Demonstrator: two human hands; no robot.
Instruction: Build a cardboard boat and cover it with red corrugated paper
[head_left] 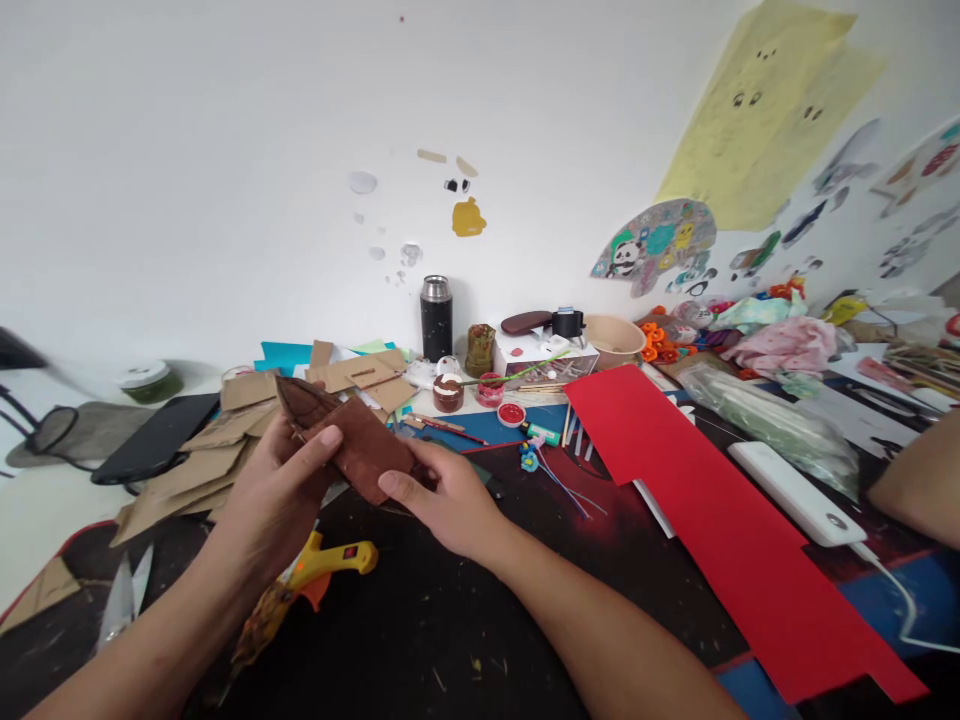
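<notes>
My left hand [289, 465] and my right hand [442, 500] hold a brown folded piece [367, 450] between them, above the dark table mat. It looks like painted cardboard or leather; I cannot tell which. My left thumb presses on its near face, while the fingers behind are hidden. At the other end, my right thumb lies on the lower right corner with the fingers behind. A yellow hot glue gun [319, 565] lies beneath my left forearm, partly covered by it. Open scissors [124, 595] rest farther left.
Cardboard pieces [202, 455] are stacked at the left. A long red card sheet [697, 500] and a white power strip [795, 490] lie to the right. A black thermos [436, 320] stands by the wall. Another person's arm [919, 480] shows at the right edge.
</notes>
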